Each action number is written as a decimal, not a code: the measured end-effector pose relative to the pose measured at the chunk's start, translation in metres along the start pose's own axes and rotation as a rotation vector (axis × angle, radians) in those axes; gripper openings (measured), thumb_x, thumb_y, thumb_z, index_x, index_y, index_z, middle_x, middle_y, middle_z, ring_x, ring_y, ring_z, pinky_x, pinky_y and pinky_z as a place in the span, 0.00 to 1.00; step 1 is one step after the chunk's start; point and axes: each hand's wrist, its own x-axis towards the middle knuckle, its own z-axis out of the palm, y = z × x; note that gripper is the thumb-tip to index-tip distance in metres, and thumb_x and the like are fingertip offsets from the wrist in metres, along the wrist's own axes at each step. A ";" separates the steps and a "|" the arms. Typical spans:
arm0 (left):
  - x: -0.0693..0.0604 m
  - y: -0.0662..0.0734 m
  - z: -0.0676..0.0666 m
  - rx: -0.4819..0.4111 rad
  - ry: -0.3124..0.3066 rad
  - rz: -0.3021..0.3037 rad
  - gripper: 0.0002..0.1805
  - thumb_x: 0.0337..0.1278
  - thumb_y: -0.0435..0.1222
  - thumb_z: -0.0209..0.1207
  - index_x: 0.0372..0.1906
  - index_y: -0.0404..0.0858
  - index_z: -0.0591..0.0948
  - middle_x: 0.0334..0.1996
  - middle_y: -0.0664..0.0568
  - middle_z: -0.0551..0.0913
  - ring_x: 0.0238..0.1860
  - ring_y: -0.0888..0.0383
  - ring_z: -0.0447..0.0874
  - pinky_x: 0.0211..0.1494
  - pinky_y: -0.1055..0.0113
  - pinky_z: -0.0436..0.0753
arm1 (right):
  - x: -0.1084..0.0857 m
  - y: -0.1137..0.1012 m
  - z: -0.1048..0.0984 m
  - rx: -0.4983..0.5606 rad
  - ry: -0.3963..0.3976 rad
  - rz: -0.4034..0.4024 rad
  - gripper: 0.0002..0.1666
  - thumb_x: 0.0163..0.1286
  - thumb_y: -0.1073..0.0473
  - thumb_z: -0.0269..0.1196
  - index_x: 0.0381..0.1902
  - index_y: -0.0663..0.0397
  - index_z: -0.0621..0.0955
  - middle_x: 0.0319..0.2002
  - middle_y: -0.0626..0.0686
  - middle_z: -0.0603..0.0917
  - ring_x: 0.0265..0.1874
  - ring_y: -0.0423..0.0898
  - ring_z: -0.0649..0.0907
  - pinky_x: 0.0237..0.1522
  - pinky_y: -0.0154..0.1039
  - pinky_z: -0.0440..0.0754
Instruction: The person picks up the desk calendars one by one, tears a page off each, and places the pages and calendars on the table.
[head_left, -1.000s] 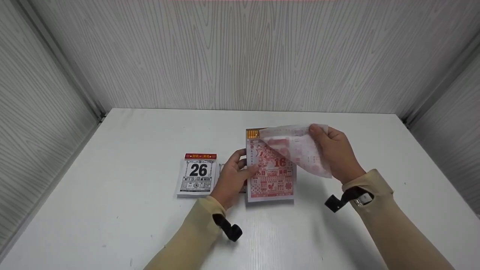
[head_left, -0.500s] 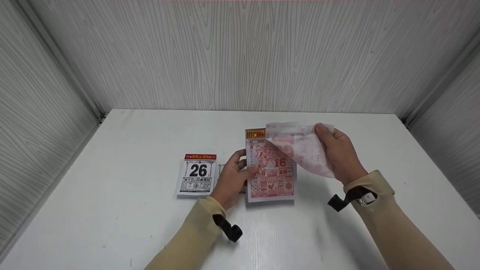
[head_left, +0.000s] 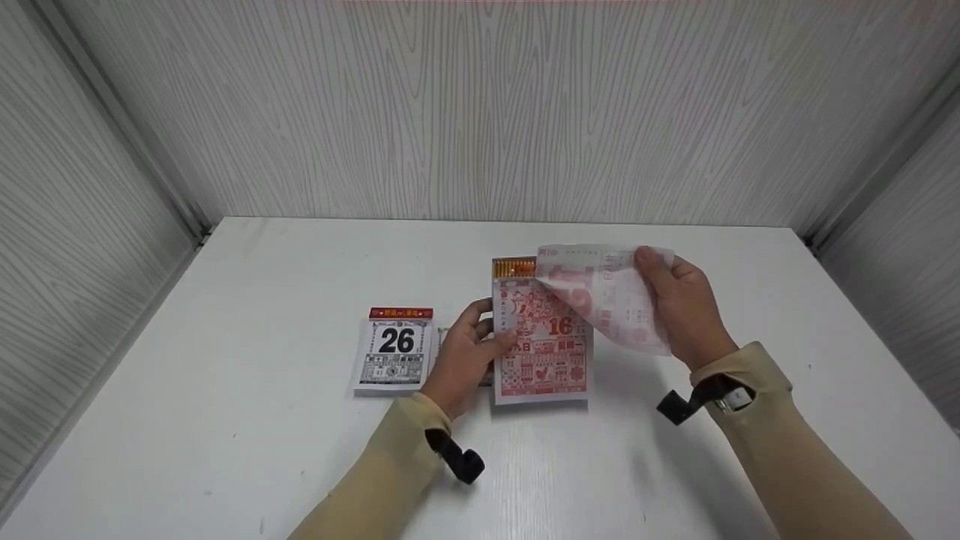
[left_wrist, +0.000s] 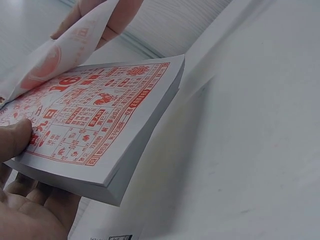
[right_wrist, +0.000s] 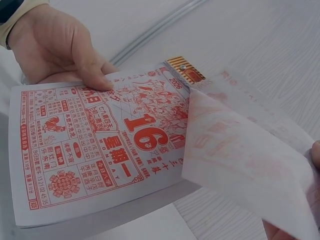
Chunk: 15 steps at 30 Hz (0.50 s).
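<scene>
My left hand (head_left: 461, 364) holds a thick tear-off calendar (head_left: 544, 371) by its left edge, thumb on the front and fingers underneath. The calendar is raised above the table, its front sheet printed in red with a large 16. A gold strip (right_wrist: 185, 70) binds its top. Between thumb and fingers, my right hand (head_left: 682, 307) pinches a thin page (head_left: 607, 296), drawn up and over to the right with faint red print showing through. That page covers the right part of the gold strip; whether it is still attached there I cannot tell.
A smaller calendar (head_left: 394, 360) with a red header and black 26 lies on the white table (head_left: 225, 390), left of my left hand. Another printed item (head_left: 442, 339) is mostly hidden behind that hand. Wood-grain panels (head_left: 480, 112) stand behind and at both sides.
My right hand has moved a little to the right, pulling the page with it, and more of the gold strip is uncovered. The left hand and the calendar have barely moved.
</scene>
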 end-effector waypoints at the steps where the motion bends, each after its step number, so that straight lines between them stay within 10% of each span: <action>1: 0.000 0.000 0.000 -0.001 -0.002 0.001 0.30 0.71 0.34 0.63 0.74 0.44 0.68 0.57 0.43 0.83 0.51 0.49 0.87 0.52 0.57 0.87 | 0.000 0.000 0.000 -0.010 0.005 0.001 0.26 0.73 0.38 0.63 0.47 0.57 0.83 0.34 0.49 0.89 0.30 0.41 0.88 0.31 0.31 0.86; 15: -0.001 0.001 -0.002 0.006 -0.003 -0.020 0.30 0.72 0.36 0.62 0.74 0.46 0.68 0.58 0.45 0.83 0.54 0.49 0.87 0.54 0.56 0.87 | 0.002 0.003 -0.008 -0.118 0.035 -0.072 0.30 0.73 0.36 0.62 0.50 0.58 0.83 0.39 0.49 0.89 0.34 0.43 0.89 0.35 0.33 0.87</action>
